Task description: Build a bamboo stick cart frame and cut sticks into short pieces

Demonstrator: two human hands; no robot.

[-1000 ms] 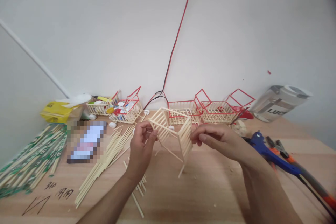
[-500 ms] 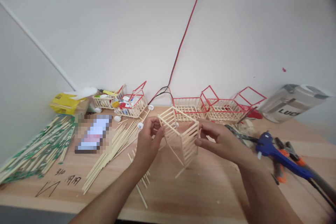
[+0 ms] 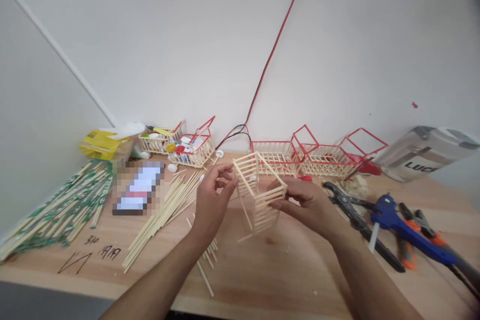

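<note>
Between my hands is a small open frame of pale wooden sticks (image 3: 267, 206), with rows of slats on its sides and one stick jutting out at the bottom. It is tilted above the table. My left hand (image 3: 212, 201) is closed at its upper left edge, thumb and fingertips against the sticks. On the right side, my right hand (image 3: 308, 205) pinches the slatted wall between thumb and fingers; some fingertips are hidden behind it. Short cut sticks (image 3: 204, 265) lie on the table below my left hand, beside a bundle of long sticks (image 3: 161, 220).
Red-trimmed stick carts (image 3: 275, 157) stand along the wall, some holding bottle caps (image 3: 180, 149). To the right lie a blue glue gun (image 3: 393, 220), pliers (image 3: 348, 215) and a clear container (image 3: 423, 155). On the left are a phone (image 3: 138, 187) and wrapped chopsticks (image 3: 71, 205).
The stick frame has turned and tipped slightly, with its lower end raised. My right hand has moved a little left and now reaches farther over the frame's side. The view has shifted slightly.
</note>
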